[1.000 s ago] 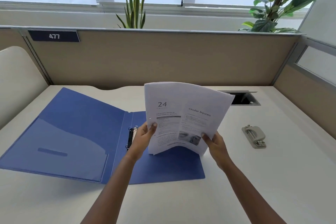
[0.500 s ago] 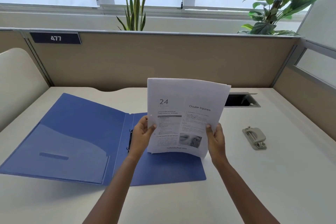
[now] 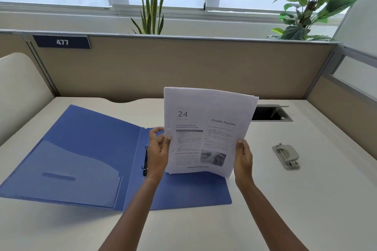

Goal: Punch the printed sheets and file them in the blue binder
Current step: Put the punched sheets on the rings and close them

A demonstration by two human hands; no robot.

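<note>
I hold the printed sheets upright over the right half of the open blue binder, which lies flat on the desk. The front page reads "24" and "Ocular Injuries", and small punched holes show along its left edge. My left hand pinches that left edge, thumb on the front. My right hand grips the lower right edge, thumb on the front too. The binder's metal rings sit on the spine just left of my left hand. A grey hole punch rests on the desk to the right.
A white desk is bounded by tan partition walls behind and to the right. A rectangular cable opening sits behind the sheets. Two plants stand beyond the partition. A cream panel rises at the far left.
The sheets have straightened from a bowed, tilted pose to nearly flat and upright. My left thumb has slid towards the sheets' left edge. My right hand sits a little higher on the right edge.
</note>
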